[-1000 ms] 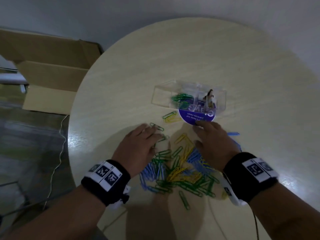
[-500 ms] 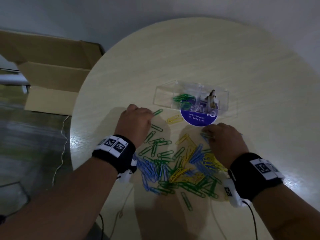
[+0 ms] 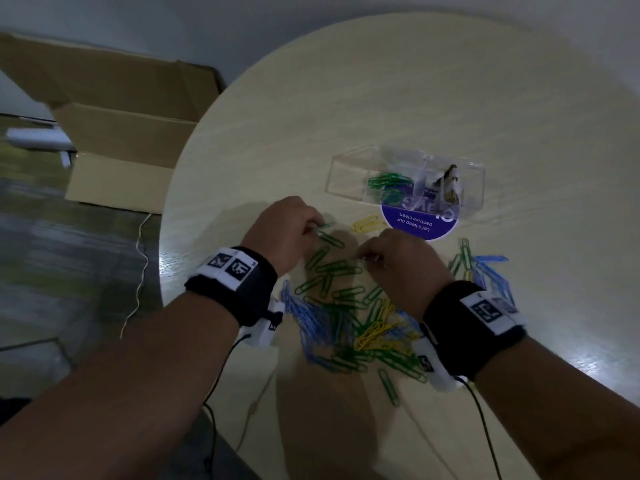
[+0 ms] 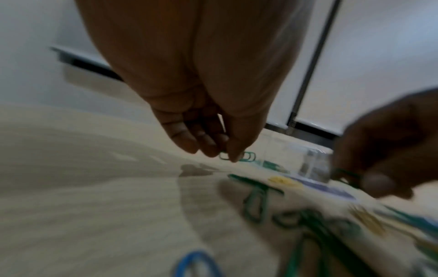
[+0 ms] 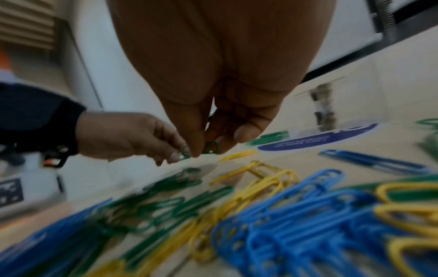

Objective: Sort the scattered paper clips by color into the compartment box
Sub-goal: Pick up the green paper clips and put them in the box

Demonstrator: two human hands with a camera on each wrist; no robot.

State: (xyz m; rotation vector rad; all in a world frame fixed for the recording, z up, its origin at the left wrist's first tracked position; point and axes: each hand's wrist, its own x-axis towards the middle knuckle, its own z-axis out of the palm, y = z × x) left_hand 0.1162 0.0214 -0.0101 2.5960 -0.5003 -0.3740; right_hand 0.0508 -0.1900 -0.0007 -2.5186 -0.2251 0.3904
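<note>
round pale table (image 3: 381, 81) under dim light, cardboard box (image 3: 121, 133) on the floor at ten o'clock. my left hand (image 3: 287, 233) pinches a green clip (image 4: 247, 156) at its fingertips; my right hand (image 3: 398, 261) pinches another green clip (image 5: 211, 148). mixed clip pile (image 3: 356, 327) lies at six o'clock; clear compartment box (image 3: 349, 178) sits at one o'clock, green clips in its middle cell

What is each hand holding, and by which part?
Left hand pinches a green wire paper clip mid-length at the fingertips. Right hand pinches another green paper clip, one looped end showing.
</note>
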